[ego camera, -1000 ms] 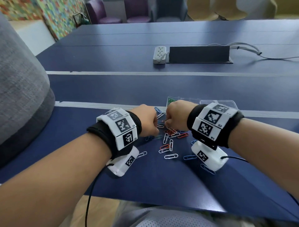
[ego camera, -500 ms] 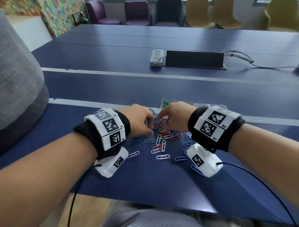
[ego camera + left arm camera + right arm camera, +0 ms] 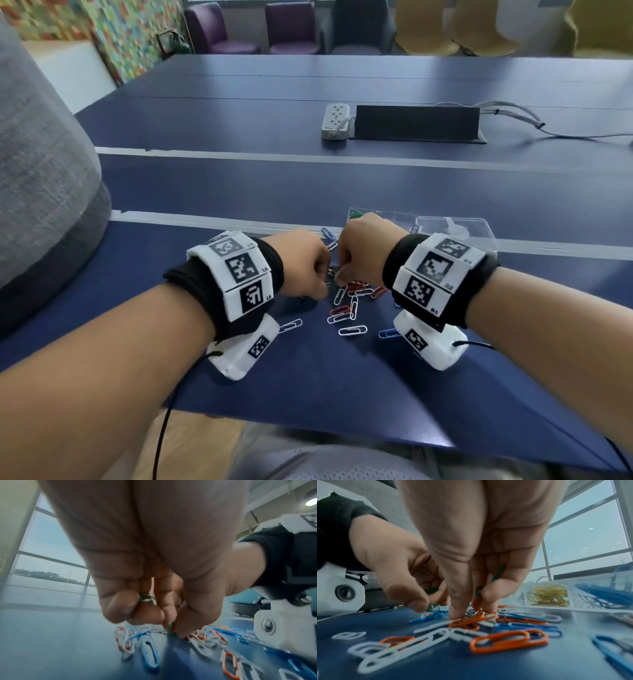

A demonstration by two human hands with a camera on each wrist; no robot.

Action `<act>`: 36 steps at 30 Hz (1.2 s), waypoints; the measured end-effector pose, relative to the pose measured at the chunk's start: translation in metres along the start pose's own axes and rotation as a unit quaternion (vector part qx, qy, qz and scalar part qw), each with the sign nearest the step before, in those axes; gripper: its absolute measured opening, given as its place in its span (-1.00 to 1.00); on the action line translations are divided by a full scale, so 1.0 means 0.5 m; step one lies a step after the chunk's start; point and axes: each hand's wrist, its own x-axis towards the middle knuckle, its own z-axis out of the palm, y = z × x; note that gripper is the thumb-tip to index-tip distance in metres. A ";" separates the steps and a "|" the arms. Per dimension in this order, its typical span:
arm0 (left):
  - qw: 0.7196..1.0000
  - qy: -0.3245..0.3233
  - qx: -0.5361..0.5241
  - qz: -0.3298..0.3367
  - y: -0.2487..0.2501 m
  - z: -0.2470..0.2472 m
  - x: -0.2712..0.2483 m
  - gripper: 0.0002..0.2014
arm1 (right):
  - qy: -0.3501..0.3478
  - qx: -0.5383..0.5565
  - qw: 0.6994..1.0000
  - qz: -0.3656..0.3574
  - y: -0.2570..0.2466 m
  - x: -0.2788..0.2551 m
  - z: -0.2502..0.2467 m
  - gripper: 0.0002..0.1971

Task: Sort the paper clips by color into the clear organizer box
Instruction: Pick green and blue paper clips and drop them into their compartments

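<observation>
Loose paper clips [image 3: 349,303] in red, white and blue lie in a pile on the blue table. My left hand [image 3: 320,279] hovers at the pile's left side, curled round green clips [image 3: 145,599] and pinching another green clip [image 3: 170,627] against the table. My right hand [image 3: 342,274] is knuckle to knuckle with it and holds green clips [image 3: 496,573] in its curled fingers, its thumb [image 3: 457,613] down among orange clips [image 3: 467,620]. The clear organizer box [image 3: 479,228] lies just behind the right hand, with green clips [image 3: 356,214], yellow clips [image 3: 547,596] and blue clips [image 3: 604,595] in separate compartments.
A white power strip [image 3: 335,121] and a black cable box [image 3: 416,123] with cables sit further back on the table. A grey upholstered shape [image 3: 37,178] stands at the left edge. Single clips [image 3: 352,330] lie scattered toward me.
Both hands have drawn together over the far part of the pile, and their fingers have curled in tighter. The head view has shifted slightly.
</observation>
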 end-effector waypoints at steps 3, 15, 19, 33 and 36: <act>1.000 0.004 -0.018 -0.012 -0.006 -0.008 0.003 -0.79 | 0.015 -0.009 1.000 -0.016 -0.002 0.000 0.001 -0.87; 0.994 0.026 -0.109 -0.011 0.004 -0.054 0.044 -0.83 | 0.011 0.039 0.998 -0.038 0.025 -0.013 -0.012 -0.79; 0.992 0.049 -0.114 -0.005 0.012 -0.068 0.066 -0.75 | -0.008 0.060 0.997 -0.044 0.044 -0.019 -0.027 -0.74; 0.993 0.095 0.044 0.052 0.083 -0.091 0.182 -0.60 | 0.038 0.127 0.983 0.125 0.130 0.013 -0.103 -0.74; 0.993 0.096 0.042 0.052 0.080 -0.088 0.178 -0.58 | 0.042 0.143 0.979 0.137 0.130 0.044 -0.106 -0.73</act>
